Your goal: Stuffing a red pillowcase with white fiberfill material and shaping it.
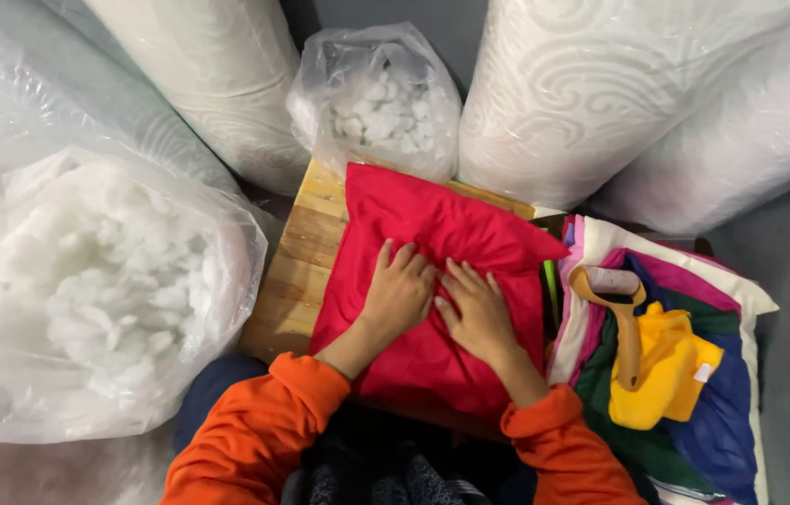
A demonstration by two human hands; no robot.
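Note:
A red stuffed cushion [432, 234] lies on a small wooden table [297, 271] in front of me. My left hand [397, 292] rests flat on the cushion's middle, fingers spread and pointing away from me. My right hand [475, 310] lies flat beside it on the same red fabric, almost touching the left. Both arms wear orange sleeves. Neither hand grips anything; both press on the cushion's top.
A large clear bag of white stuffing [86, 281] sits at my left, a smaller one [378, 103] behind the table. Big white fabric rolls [591, 93] stand at the back. At my right lies a pile of coloured fabrics [685, 374] with a yellow piece and a tan-handled tool [624, 318].

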